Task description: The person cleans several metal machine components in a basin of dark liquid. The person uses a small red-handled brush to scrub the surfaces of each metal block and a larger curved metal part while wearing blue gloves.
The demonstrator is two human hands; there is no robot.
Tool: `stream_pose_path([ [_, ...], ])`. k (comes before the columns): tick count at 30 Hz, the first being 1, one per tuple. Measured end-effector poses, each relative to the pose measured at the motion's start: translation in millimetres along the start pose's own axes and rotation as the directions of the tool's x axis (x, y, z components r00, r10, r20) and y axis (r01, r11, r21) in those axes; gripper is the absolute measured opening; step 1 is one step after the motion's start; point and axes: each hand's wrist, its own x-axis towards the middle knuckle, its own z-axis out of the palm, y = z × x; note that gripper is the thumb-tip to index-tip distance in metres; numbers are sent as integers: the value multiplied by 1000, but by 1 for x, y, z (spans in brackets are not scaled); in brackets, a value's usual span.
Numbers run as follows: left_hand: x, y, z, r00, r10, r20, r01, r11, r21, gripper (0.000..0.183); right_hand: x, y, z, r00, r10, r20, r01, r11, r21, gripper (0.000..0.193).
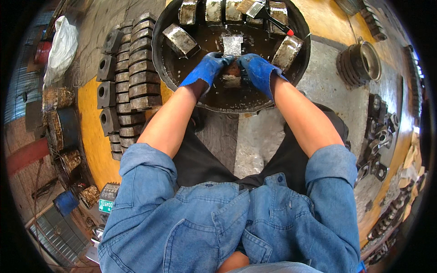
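Both my hands wear blue rubber gloves and reach into a round black basin (pixel 160 68) of murky brown liquid. A shiny, wet metal block (pixel 233 44) is between them, tilted up at its far end. My left hand (pixel 205 72) grips its near left corner with closed fingers; my right hand (pixel 258 73) closes on the near right side. Fingertips are partly hidden. Around the basin's far inner side stand several similar blocks, one at the left (pixel 181 41) and another at the right (pixel 287 52). A paintbrush (pixel 266 16) with a black, red-tipped handle lies across the far ones.
Rows of stacked dark metal blocks (pixel 143 63) stand left of the basin, beside blocks with round holes (pixel 107 95). Metal rings (pixel 359 63) sit at the right. Farther right lie loose machine parts (pixel 380 132). A white plastic bag (pixel 63 45) is at the far left.
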Motion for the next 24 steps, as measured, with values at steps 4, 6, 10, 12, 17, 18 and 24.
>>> stream_pose_path([
  [4, 3, 4, 9, 998, -67, 6, 68, 998, -16, 51, -7, 18, 8, 982, 186, -27, -154, 878, 454, 27],
  [6, 11, -21, -6, 993, -115, -37, 119, 988, 103, 56, -18, -8, 9, 997, 70, -16, -60, 934, 352, 27],
  [10, -1, -33, 8, 996, -64, -65, 65, 998, 9, 64, -40, -10, 25, 977, -75, -198, 116, 972, 203, 27],
  [12, -6, -27, 14, 992, -80, -97, 80, 997, -1, 61, -37, 0, 23, 980, -92, -177, 98, 995, 24, 28],
  [17, -23, 9, 20, 983, -178, 35, 181, 967, -181, 55, -29, -45, -3, 932, 350, 92, -361, 914, 184, 37],
  [18, -25, 14, 17, 980, -197, 38, 201, 969, -147, 52, -32, -41, -6, 987, 159, -7, -159, 987, 29, 34],
  [24, -42, 60, 12, 974, -166, 154, 203, 942, -268, 51, -33, -49, -29, 964, 252, 86, -245, 716, 654, 37],
])
